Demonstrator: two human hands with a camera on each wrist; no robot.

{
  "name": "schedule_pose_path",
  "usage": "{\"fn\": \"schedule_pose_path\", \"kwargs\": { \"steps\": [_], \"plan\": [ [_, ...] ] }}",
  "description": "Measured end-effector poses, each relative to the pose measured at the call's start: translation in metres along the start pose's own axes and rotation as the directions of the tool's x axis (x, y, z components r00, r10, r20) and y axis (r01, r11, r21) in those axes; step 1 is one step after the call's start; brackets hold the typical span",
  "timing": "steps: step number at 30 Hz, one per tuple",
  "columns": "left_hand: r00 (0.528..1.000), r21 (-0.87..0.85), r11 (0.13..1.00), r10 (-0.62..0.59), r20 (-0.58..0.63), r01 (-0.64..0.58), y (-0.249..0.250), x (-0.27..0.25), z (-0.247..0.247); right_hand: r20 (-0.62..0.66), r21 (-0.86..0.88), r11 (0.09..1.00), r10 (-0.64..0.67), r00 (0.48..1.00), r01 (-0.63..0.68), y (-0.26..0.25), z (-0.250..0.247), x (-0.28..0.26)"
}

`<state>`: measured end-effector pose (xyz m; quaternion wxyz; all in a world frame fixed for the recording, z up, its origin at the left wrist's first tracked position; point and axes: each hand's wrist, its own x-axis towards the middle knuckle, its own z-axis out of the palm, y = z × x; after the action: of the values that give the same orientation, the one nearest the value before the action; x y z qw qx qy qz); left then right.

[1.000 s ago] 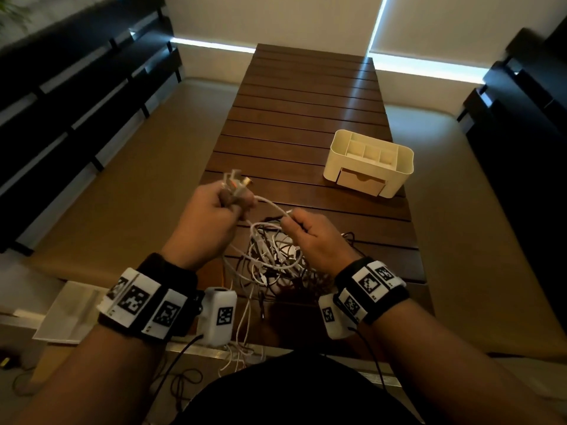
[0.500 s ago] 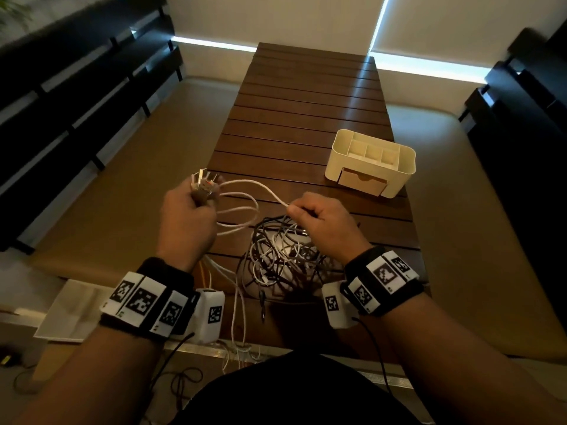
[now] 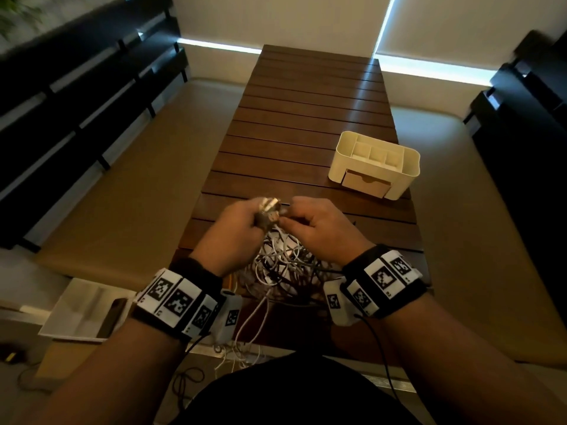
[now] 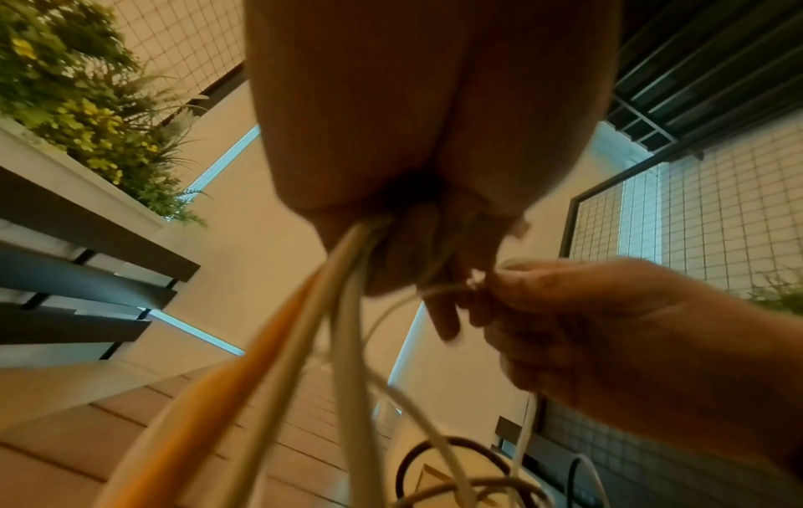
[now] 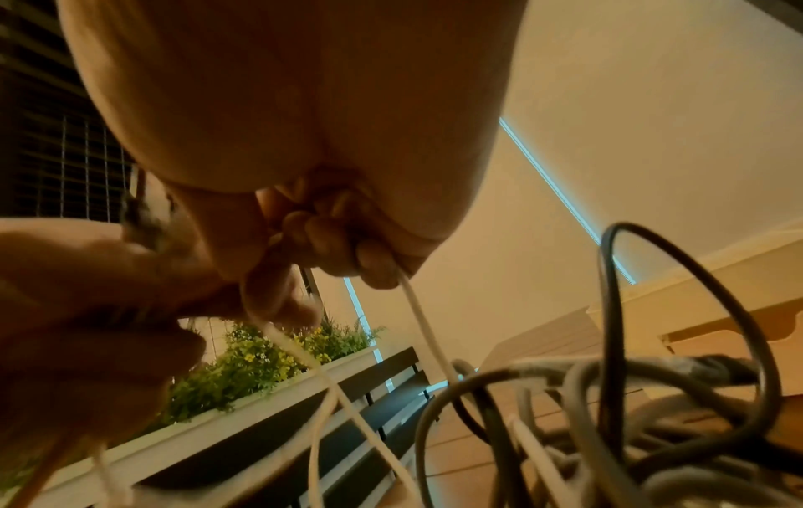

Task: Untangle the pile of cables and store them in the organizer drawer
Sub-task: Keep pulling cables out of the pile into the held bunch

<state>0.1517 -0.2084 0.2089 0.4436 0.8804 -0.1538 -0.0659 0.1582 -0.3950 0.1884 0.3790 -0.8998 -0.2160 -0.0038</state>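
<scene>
Hanging below both hands' grip (image 3: 271, 214), the cable pile (image 3: 285, 265).

Slatted wooden table (image 3: 306, 118), planter of yellow-flowered greenery (image 4: 82, 113), possibly artificial

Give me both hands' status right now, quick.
Left hand: closed, gripping a bundle of cable ends.
Right hand: closed, pinching a white cable beside the left hand.

head: high, looking down | wrists: close, upward | shared: cables (image 3: 282, 259)
</scene>
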Motion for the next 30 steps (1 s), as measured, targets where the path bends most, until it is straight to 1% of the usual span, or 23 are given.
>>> {"fn": "schedule_pose_path", "kwargs": {
  "steps": [2, 5, 7, 10, 12, 14, 15, 17, 19, 20, 23, 25, 26, 27, 29, 30],
  "plan": [
    [0.995, 0.039, 0.998, -0.054, 0.081, 0.051, 0.002, 0.002, -0.001, 0.0, 0.004, 1.0, -0.018, 1.0, 0.018, -0.001, 0.0, -0.001],
    [0.985, 0.127, 0.987, -0.112, 0.128, 0.095, 0.005, 0.004, -0.007, 0.024, -0.002, 1.0, 0.022, 0.999, -0.022, 0.003, 0.004, -0.009],
    [0.988, 0.156, 0.982, -0.119, 0.096, 0.103, 0.007, 0.003, -0.011, 0.046, -0.047, 0.997, 0.057, 0.997, -0.055, 0.007, 0.009, -0.012],
    [0.988, 0.058, 0.987, -0.151, -0.015, 0.152, 0.01, 0.002, -0.02, 0.092, -0.154, 0.977, 0.164, 0.982, -0.149, 0.024, 0.015, -0.015],
    [0.976, -0.031, 0.981, -0.193, -0.098, 0.19, 0.007, 0.001, -0.029, 0.116, -0.16, 0.952, 0.283, 0.952, -0.263, 0.039, 0.014, -0.018],
    [0.962, -0.106, 0.969, -0.236, -0.137, 0.223, 0.003, -0.002, -0.036, 0.109, -0.137, 0.923, 0.374, 0.921, -0.358, 0.049, 0.01, -0.021],
    [0.96, -0.111, 0.966, -0.248, -0.131, 0.234, 0.001, -0.004, -0.037, 0.091, -0.124, 0.917, 0.392, 0.915, -0.38, 0.05, 0.008, -0.022],
    [0.959, -0.077, 0.964, -0.26, -0.114, 0.253, -0.002, -0.007, -0.035, 0.041, -0.069, 0.921, 0.386, 0.922, -0.382, 0.046, 0.001, -0.02],
    [0.952, -0.041, 0.958, -0.287, -0.107, 0.284, -0.004, -0.009, -0.031, -0.001, -0.003, 0.94, 0.341, 0.94, -0.341, 0.035, -0.006, -0.017],
    [0.95, -0.03, 0.956, -0.294, -0.102, 0.293, -0.007, -0.009, -0.031, 0.004, 0.023, 0.947, 0.321, 0.947, -0.321, 0.029, -0.008, -0.016],
    [0.948, -0.073, 0.953, -0.299, -0.11, 0.293, -0.011, -0.011, -0.032, 0.098, 0.064, 0.956, 0.28, 0.955, -0.287, 0.008, -0.01, -0.018],
    [0.952, -0.088, 0.956, -0.288, -0.098, 0.28, -0.014, -0.012, -0.036, 0.197, 0.039, 0.956, 0.277, 0.941, -0.289, 0.001, -0.006, -0.022],
    [0.955, -0.071, 0.956, -0.289, -0.07, 0.284, -0.015, -0.014, -0.037, 0.259, 0.015, 0.953, 0.288, 0.922, -0.302, 0.0, -0.003, -0.025],
    [0.954, -0.044, 0.954, -0.297, -0.027, 0.296, -0.016, -0.016, -0.039, 0.333, -0.008, 0.947, 0.304, 0.893, -0.32, 0.0, 0.0, -0.029],
    [0.941, 0.006, 0.945, -0.327, 0.092, 0.328, -0.022, -0.022, -0.04, 0.48, -0.046, 0.933, 0.333, 0.811, -0.356, 0.003, 0.002, -0.038],
    [0.925, 0.021, 0.938, -0.345, 0.159, 0.346, -0.026, -0.024, -0.039, 0.531, -0.054, 0.924, 0.348, 0.773, -0.379, 0.004, 0.001, -0.042]
  ]
}}
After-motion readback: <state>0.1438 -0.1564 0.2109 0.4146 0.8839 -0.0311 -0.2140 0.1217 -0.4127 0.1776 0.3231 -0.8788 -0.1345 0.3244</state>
